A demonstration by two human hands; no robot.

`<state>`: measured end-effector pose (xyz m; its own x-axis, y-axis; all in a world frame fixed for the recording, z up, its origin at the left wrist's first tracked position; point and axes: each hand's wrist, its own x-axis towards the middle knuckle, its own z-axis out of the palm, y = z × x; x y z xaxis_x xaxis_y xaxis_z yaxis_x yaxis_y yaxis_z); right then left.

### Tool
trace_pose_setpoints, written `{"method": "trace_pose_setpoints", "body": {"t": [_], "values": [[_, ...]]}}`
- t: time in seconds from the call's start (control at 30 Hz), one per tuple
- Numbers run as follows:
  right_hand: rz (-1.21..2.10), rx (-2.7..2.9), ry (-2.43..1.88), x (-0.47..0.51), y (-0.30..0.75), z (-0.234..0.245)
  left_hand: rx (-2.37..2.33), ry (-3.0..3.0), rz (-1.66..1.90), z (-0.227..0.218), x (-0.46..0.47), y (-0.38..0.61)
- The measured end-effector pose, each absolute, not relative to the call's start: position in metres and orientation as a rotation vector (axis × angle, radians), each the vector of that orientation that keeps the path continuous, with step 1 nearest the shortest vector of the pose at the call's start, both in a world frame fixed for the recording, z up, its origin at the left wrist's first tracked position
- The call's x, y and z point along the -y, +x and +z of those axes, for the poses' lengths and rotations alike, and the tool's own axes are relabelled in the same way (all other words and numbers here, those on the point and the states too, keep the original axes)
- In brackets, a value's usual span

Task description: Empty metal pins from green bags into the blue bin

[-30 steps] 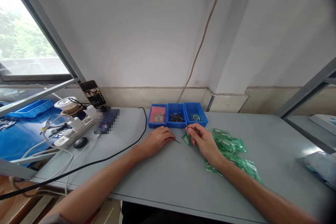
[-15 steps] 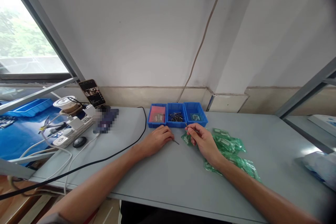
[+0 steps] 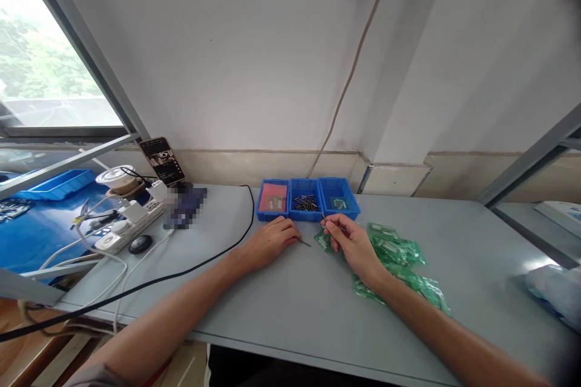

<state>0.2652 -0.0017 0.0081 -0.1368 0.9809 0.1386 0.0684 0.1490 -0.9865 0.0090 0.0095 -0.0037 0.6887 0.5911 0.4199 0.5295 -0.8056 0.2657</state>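
Note:
My left hand (image 3: 275,237) rests on the grey table with its fingers curled. A thin dark metal rod (image 3: 305,242) sticks out to the right from under its fingertips. My right hand (image 3: 348,240) pinches a small, thin dark piece (image 3: 324,216) between thumb and fingers, in front of the right bin; its exact kind is too small to tell. Green plastic packets (image 3: 394,251) with small parts inside lie beside and partly beneath my right hand and wrist. Behind the hands, a blue middle bin (image 3: 306,216) holds several dark, slender metal pieces (image 3: 306,202).
The left blue bin (image 3: 271,216) holds a pink sheet and a small bag; the right blue bin (image 3: 347,184) holds a small packet. A black cable (image 3: 213,255) crosses the left side, near a power strip (image 3: 131,227) and a propped phone (image 3: 162,160). A plastic bag (image 3: 556,290) lies far right.
The view has shifted very slightly. Both hands keep nearly the same place and grip; the rod's exposed end has tipped a little.

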Motion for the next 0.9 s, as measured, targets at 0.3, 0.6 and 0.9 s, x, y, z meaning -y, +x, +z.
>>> {"method": "trace_pose_setpoints", "body": {"t": [0.3, 0.6, 0.9], "values": [[1.151, 1.435, -1.081, -0.0008, 0.2668, 0.0052, -0.941, 2.801, 0.751, -0.0043, -0.0096, 0.0086], [1.159, 1.441, -1.096, -0.0011, 0.2660, 0.0035, -0.961, 2.814, 0.744, -0.0088, -0.0124, 0.0091], [1.196, 1.426, -1.086, -0.0032, 0.2678, 0.0019, -1.009, 2.803, 0.719, -0.0112, -0.0128, 0.0102]]}}
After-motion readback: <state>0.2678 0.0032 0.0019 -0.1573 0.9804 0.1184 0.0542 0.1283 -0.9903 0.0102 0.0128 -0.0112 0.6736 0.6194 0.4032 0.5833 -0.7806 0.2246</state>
